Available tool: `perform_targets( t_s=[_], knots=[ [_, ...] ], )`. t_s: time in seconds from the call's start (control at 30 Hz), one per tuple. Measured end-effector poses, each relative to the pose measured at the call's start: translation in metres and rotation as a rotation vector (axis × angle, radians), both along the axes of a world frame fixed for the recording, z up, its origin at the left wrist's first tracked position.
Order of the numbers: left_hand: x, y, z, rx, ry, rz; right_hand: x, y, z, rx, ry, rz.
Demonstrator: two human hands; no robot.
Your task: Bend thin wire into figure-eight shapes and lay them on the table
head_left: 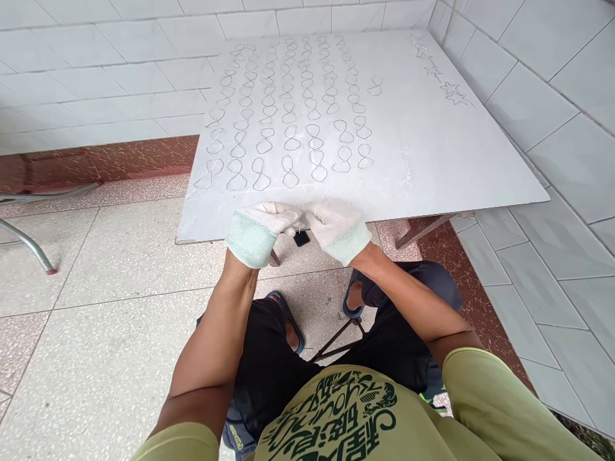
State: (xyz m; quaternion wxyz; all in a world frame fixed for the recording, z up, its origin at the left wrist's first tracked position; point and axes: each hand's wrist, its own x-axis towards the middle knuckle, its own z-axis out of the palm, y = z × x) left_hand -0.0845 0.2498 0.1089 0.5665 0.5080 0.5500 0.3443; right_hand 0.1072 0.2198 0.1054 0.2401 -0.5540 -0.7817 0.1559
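My left hand [269,221], in a white knitted glove with a pale green cuff, is closed in a pinch at the front edge of the white board. Facing it almost fingertip to fingertip is my right hand [336,221], gloved alike and also closed. A thin pale sliver shows between the fingertips, too small to name. Just below the fingers a small black square [302,239] is visible; whether it hangs or lies lower down I cannot tell. Beyond my hands, rows of thin wire figure-eights [289,171] lie on the board.
The white board [446,160] forms a tabletop against tiled walls. Several star-shaped wire pieces [454,94] lie at its back right, and a lone figure-eight [375,86] sits right of the rows. Metal chair legs [29,237] stand at left on the speckled floor [120,275].
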Motion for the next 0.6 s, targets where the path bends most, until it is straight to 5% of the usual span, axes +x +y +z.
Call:
perform_targets(
  t_s=[0.33,0.6],
  knots=[
    [0.009,0.006,0.005,0.072,-0.095,-0.020,0.001,0.001,-0.004,0.010,0.131,-0.186],
    [0.000,0.009,0.002,0.100,-0.055,-0.022,0.013,0.000,0.010,-0.023,-0.002,-0.006]
  ],
)
